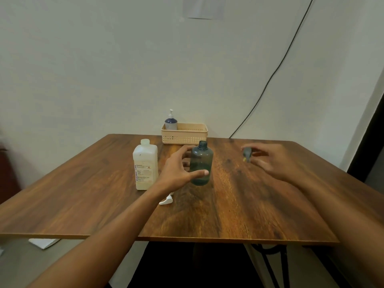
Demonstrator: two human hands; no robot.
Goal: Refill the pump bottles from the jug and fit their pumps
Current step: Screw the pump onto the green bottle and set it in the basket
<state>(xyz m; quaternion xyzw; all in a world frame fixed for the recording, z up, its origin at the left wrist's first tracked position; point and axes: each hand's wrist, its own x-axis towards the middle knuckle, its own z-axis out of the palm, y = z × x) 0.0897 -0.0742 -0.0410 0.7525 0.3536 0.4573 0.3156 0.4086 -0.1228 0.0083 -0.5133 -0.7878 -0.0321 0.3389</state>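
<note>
A translucent blue-grey bottle [202,163] stands upright with its neck uncovered in the middle of the wooden table [249,204]. My left hand [178,169] curls around its left side, thumb across the front, fingers behind. My right hand [270,161] hovers over the table to the right, pinching a small grey pump head [247,153] between fingertips. A white jug [145,165] with a printed label and no cap stands just left of my left hand. A white pump [166,200] lies on the table under my left wrist, partly hidden.
A beige slotted basket [187,134] sits at the table's far edge against the wall, with a white and blue pump bottle [171,121] standing in its left end. A black cable [270,80] runs down the wall at the right.
</note>
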